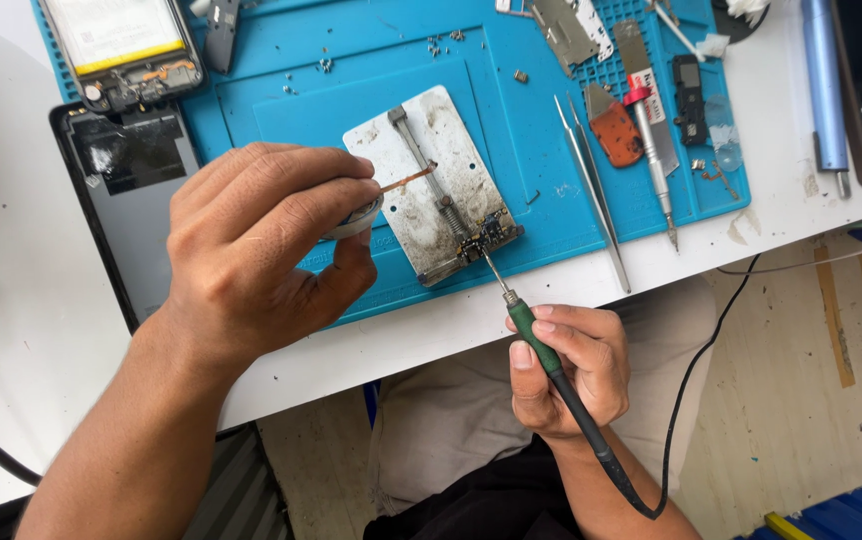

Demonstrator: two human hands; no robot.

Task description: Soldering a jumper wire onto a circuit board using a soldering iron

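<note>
Nearest the camera, the right hand (pixel 566 365) grips a soldering iron (pixel 541 345) like a pen, fingers closed round its green grip, with a black cable trailing back toward the body. The iron is slim, green at the grip and black behind, and its thin metal tip slants up and left to touch a small dark circuit board (pixel 486 238). That board sits clamped at the lower right corner of a scuffed, stained metal holder plate (pixel 436 180), which lies tilted on a blue work mat (pixel 351 90).

The left hand (pixel 261 250) hovers over the mat's left part, wrist bent, its fingers curled shut around a small round spool (pixel 356 215); a thin copper-coloured strip (pixel 406 180) sticks out from it over the plate.

Right of the plate lie tweezers (pixel 591 190), then a screwdriver with a red collar (pixel 651 150) and an orange pick (pixel 613 130). Farther off, an opened phone (pixel 126 45) rests at the mat's top left, with a dark back cover (pixel 136 190) beside it on the white table (pixel 11 300).
</note>
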